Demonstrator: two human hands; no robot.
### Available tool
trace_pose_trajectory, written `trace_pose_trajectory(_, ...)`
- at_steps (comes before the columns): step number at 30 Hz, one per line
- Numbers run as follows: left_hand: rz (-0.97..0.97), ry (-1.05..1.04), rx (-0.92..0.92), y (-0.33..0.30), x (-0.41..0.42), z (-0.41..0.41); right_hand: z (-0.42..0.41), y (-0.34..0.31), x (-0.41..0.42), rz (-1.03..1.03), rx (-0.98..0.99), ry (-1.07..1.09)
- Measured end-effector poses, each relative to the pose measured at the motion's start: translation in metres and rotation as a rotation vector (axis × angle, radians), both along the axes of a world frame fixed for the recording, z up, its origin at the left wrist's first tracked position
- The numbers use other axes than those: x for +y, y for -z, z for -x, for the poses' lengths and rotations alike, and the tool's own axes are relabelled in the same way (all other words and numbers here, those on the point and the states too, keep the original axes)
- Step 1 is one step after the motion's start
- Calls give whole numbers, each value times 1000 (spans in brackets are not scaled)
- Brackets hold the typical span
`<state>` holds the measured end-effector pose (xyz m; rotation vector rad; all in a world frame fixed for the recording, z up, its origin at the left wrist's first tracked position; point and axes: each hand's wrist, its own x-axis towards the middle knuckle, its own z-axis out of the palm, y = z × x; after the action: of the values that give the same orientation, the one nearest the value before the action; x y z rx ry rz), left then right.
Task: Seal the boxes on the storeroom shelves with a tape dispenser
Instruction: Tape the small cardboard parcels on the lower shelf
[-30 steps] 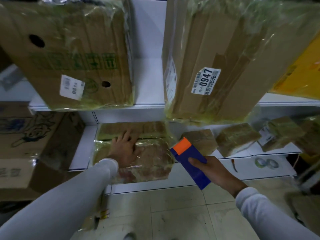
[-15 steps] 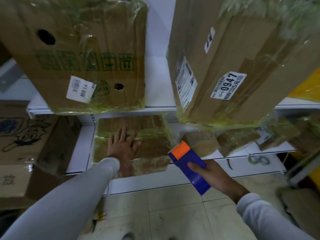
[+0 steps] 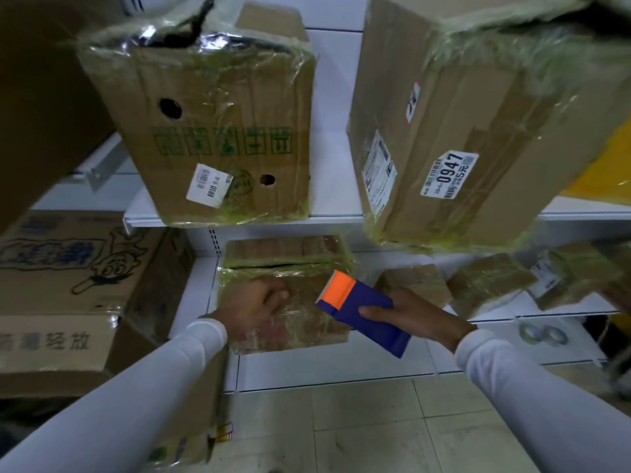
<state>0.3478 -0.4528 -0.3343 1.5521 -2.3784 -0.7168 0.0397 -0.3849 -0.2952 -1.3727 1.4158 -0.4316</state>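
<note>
Storeroom shelving with taped cartons. Left hand point(image 3: 254, 307), fingers curled loosely, resting on top of wrapped box point(image 3: 300, 332) on lower shelf point(image 3: 327, 367), at centre. Right hand point(image 3: 415, 317) gripping blue tape dispenser point(image 3: 367, 314), orange head toward 11 o'clock, at box's 3 o'clock edge. Perforated carton point(image 3: 222, 131) at 12 o'clock; labelled carton point(image 3: 478, 148) at 2 o'clock.

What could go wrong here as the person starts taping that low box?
The tape dispenser's toothed edge sits close to the left hand resting on the wrapped box, so it might nick the fingers. That box overhangs the lower shelf and could tip forward when pressed. The right hand grips the dispenser's tail, perhaps loosely.
</note>
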Motion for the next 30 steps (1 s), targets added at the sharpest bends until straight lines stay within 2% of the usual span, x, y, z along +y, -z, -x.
trace_pose_trajectory(7, -295, 40, 349, -21, 25, 34, -12, 0, -4, 12, 2, -141)
trace_pose_trajectory(14, -412, 23, 447, -20, 33, 39, -6, 4, -11, 42, 63, -205)
trace_pose_trajectory(22, -592, -70, 684, -20, 43, 42, -10, 12, -12, 42, 53, -201)
trace_pose_trajectory(30, -727, 32, 615, -22, 40, 40, -19, 7, -10, 43, 41, -208)
